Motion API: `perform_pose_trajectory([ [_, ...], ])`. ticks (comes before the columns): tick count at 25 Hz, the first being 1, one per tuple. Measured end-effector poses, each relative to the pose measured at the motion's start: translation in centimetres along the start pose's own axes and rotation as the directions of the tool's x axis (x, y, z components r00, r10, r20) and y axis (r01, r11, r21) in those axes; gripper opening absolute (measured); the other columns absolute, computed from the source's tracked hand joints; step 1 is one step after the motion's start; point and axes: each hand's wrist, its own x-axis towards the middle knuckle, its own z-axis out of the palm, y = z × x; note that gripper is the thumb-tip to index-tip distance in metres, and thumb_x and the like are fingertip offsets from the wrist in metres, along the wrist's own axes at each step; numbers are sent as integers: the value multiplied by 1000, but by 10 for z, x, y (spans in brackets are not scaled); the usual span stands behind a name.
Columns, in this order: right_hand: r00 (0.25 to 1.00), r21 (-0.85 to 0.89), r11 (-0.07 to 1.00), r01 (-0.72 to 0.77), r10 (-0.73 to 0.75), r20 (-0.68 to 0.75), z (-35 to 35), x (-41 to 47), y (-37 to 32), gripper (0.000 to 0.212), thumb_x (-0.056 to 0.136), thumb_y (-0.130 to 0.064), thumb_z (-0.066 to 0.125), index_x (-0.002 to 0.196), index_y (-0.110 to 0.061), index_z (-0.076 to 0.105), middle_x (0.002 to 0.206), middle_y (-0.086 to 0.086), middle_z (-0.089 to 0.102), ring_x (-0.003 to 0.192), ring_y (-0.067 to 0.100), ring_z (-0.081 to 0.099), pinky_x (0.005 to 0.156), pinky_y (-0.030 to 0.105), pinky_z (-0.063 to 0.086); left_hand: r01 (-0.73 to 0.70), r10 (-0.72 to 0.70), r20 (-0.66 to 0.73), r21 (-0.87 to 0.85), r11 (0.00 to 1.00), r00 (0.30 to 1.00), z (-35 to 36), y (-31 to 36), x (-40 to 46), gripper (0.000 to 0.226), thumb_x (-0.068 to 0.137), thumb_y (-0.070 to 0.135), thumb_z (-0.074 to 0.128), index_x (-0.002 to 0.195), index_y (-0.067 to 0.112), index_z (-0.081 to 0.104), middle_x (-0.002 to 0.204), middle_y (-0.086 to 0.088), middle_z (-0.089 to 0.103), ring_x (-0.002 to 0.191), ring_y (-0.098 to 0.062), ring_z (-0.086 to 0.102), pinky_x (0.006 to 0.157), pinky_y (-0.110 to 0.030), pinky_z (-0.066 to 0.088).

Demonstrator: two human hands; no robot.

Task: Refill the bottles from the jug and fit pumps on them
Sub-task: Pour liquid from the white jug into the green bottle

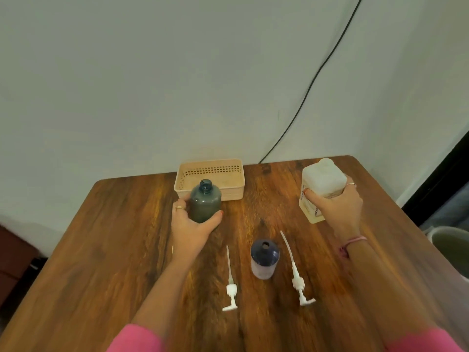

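Note:
My left hand [190, 226] grips a smoky blue-grey bottle [205, 203] with an open neck, upright on the wooden table [101, 250] just in front of the basket. My right hand [335, 207] is wrapped around a white square jug [322, 181] with its cap on, at the table's far right. A second bottle [264, 260], dark blue on top and pale below, stands open near the middle of the table. Two white pumps with long tubes lie flat: one [230, 288] to that bottle's left, the other [297, 275] to its right.
A beige perforated basket [236, 185] sits at the table's far edge against the wall. A black cable [304, 97] runs down the wall behind it. A grey bin [449, 247] stands off the table's right side.

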Motion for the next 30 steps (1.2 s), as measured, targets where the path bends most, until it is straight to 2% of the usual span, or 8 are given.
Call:
perform_pose_trajectory([
  [6,987,-8,987,163,-163,1,15,24,-85,71,57,-42,85,117,-24,51,88,-22,50,75,-9,51,54,7,35,-133,134,11,-66,989,991,-1,72,18,62,61,28,89,99,49,45,108,21,50,99,3,52,77,-20,50],
  [10,963,-19,964,266,-265,42,24,33,-126,69,58,-38,85,118,-27,51,85,-24,50,72,-11,49,52,6,34,-140,143,21,-105,985,989,0,104,24,72,60,29,89,115,37,44,115,12,52,104,-1,53,83,-27,54],
  [13,937,-16,938,345,-343,69,28,37,-156,72,56,-40,83,119,-31,50,85,-25,52,74,-7,54,54,8,37,-167,172,22,-139,976,985,0,124,28,72,60,28,89,116,34,45,117,7,52,105,-7,54,84,-33,56],
  [18,847,-56,850,524,-513,142,31,40,-200,74,54,-40,82,119,-38,45,87,-24,51,73,-8,52,49,2,39,-195,213,74,-204,959,974,1,155,36,70,57,32,89,111,38,45,114,8,52,100,-8,56,73,-23,55],
  [21,796,-90,796,598,-577,184,32,45,-219,79,55,-39,83,124,-34,46,94,-14,54,74,4,55,54,6,38,-217,240,86,-223,950,967,0,170,38,65,49,42,84,100,45,45,111,14,50,98,-5,56,68,-19,54],
  [23,770,-112,767,632,-606,202,32,48,-228,81,55,-38,83,126,-32,45,95,-12,55,78,10,56,56,14,43,-223,247,82,-231,947,965,-2,176,39,64,47,45,83,99,47,44,110,16,50,98,-4,56,66,-18,54],
  [27,719,-200,690,695,-663,209,29,50,-244,84,55,-36,82,130,-31,44,96,-11,55,78,13,55,59,21,46,-237,259,66,-241,941,963,-6,182,42,65,47,44,82,99,47,43,109,17,49,97,-5,56,61,-14,52],
  [30,680,-242,635,733,-696,230,27,52,-250,87,56,-34,83,133,-27,44,109,-4,61,84,11,50,65,23,44,-238,262,60,-258,936,963,-9,184,42,68,49,41,85,101,47,43,111,16,49,99,-7,55,63,-15,53],
])
